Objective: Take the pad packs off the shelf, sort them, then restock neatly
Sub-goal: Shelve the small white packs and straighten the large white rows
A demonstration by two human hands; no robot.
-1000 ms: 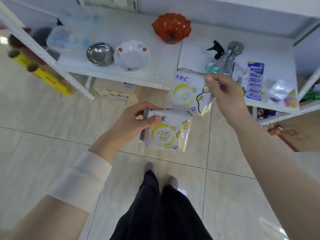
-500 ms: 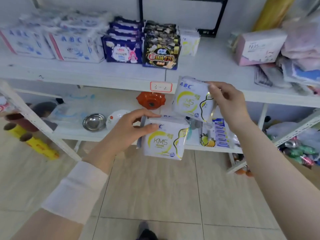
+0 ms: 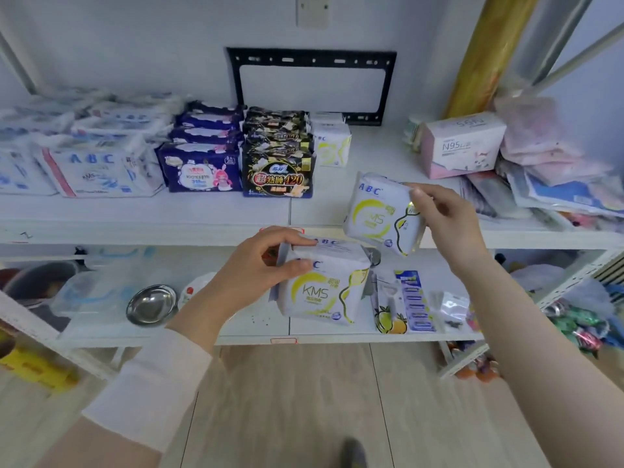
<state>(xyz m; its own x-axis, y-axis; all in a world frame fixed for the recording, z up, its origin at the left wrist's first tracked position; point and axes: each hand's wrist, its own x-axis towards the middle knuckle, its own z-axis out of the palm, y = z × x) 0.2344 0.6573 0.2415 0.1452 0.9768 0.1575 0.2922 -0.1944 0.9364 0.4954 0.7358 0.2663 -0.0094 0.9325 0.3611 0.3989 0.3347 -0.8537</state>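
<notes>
Near pack is gripped at its top-left corner by L hand and far pack is pinched at its right edge by R hand, both in front of shelf; they are judged light, squashy & slick-wrapped, so best taken across the body, not by loose film.

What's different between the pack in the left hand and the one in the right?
The left-hand pack sits lower, before the lower shelf, nearly upright; the right-hand pack is higher, at the edge of the upper shelf, tilted. The left hand grips its pack's top left corner; the right hand pinches its pack's right edge. Both are white with blue ABC and yellow-green KMS print.
</notes>
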